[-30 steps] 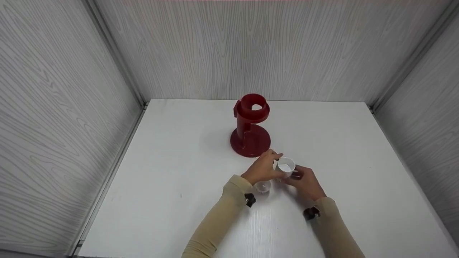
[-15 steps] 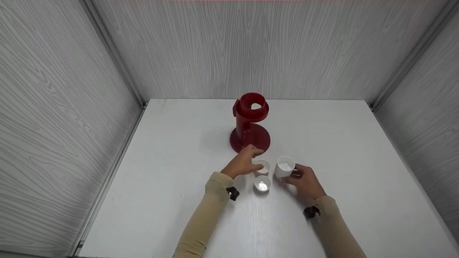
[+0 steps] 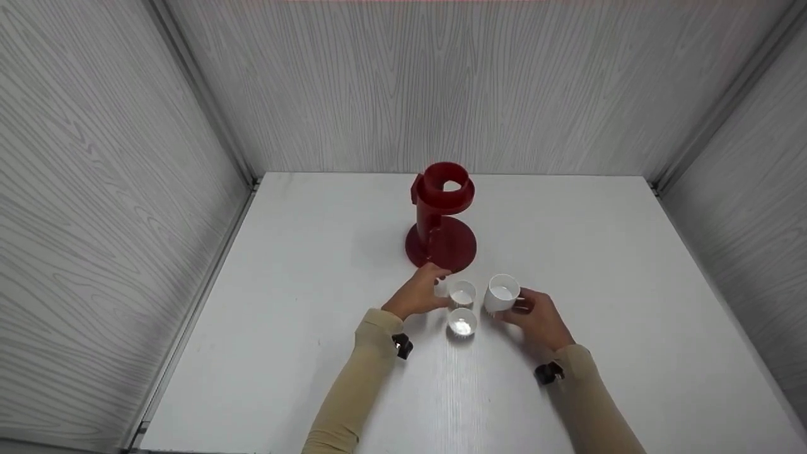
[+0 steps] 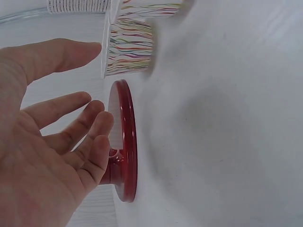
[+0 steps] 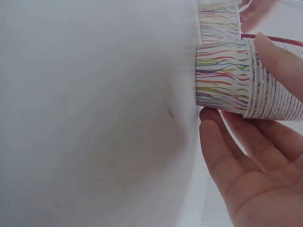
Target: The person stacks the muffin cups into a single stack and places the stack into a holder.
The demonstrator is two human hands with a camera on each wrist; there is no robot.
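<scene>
On the white table (image 3: 302,302), just in front of the red stand (image 3: 441,217), we see three groups of paper cups, all with mouths up and long axes vertical. Our right hand (image 3: 536,318) grasps the stack of cups (image 3: 502,294), fingers curled round its ribbed rims; the right wrist view shows thin, nested white edges and a base printed with wavy coloured lines. Our left hand (image 3: 417,295) lies released, fingers relaxed and spread, just beside the single cup (image 3: 461,294) and close to the stand's round disc base. A second cup (image 3: 461,323) stands nearer us, between both hands. The stand is glossy plastic, a column topped by a ring.
</scene>
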